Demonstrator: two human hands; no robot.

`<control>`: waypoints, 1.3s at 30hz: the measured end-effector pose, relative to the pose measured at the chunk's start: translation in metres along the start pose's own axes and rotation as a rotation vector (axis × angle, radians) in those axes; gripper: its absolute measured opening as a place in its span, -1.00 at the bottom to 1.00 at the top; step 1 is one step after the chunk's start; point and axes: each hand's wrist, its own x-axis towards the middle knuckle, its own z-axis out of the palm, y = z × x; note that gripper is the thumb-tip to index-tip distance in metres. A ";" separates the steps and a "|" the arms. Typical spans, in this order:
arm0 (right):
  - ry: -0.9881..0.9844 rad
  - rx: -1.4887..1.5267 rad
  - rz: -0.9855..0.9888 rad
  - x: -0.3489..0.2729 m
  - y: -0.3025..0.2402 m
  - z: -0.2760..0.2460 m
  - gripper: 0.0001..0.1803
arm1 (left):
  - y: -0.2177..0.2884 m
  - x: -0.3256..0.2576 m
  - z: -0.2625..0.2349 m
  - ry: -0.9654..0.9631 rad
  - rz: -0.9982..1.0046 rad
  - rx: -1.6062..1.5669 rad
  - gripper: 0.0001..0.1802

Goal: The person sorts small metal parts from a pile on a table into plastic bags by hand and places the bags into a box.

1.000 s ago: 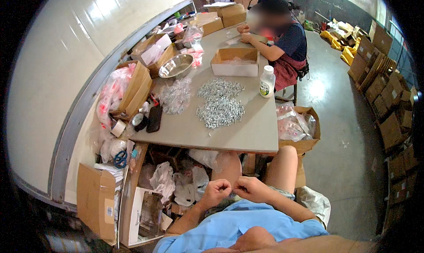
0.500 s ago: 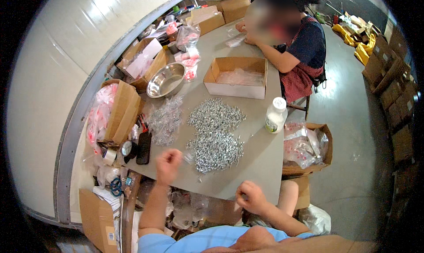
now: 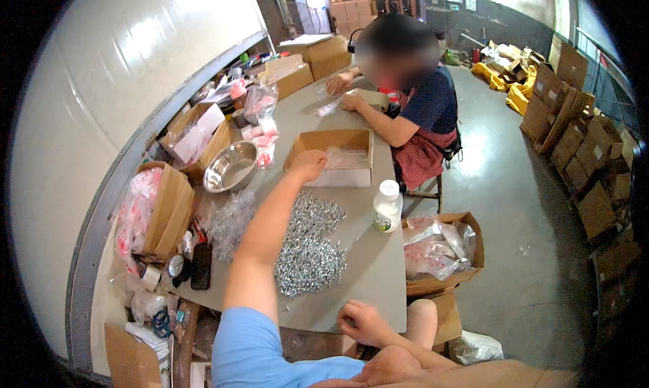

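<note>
My left hand [image 3: 307, 165] is stretched far out over the grey table [image 3: 372, 273], its fingers curled at the near-left rim of an open cardboard box [image 3: 338, 179] that holds clear bags. Whether it holds anything is hidden. My right hand [image 3: 362, 320] rests at the table's near edge with its fingers closed and nothing visible in it. Between the two hands lies a wide heap of small silver metal parts [image 3: 307, 253]. A loose pile of clear plastic bags [image 3: 230, 215] lies left of my forearm.
A white bottle [image 3: 387, 207] stands right of the heap. A steel bowl [image 3: 230, 168] and several cardboard boxes line the table's left side. A co-worker [image 3: 419, 104] sits at the far end handling a bag. A box of bags [image 3: 439, 249] sits on the floor.
My left arm has reached forward from the table's near edge to the cardboard box. My right hand has stayed low by the near edge. The view has tilted forward.
</note>
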 end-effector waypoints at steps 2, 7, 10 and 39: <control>0.017 -0.030 0.049 0.000 0.002 0.000 -0.89 | -0.009 0.037 0.016 -0.143 -0.044 0.080 -0.72; 0.078 0.023 -0.017 -0.005 0.011 0.004 -0.85 | -0.046 0.084 0.066 -0.043 0.042 0.073 -0.72; -0.018 0.048 0.044 -0.008 0.017 0.005 -0.82 | -0.033 0.077 0.068 -0.258 -0.142 0.274 -0.73; 0.091 -0.036 -0.042 -0.004 -0.001 0.007 -0.89 | 0.071 -0.127 -0.042 0.279 -0.273 -1.164 -0.79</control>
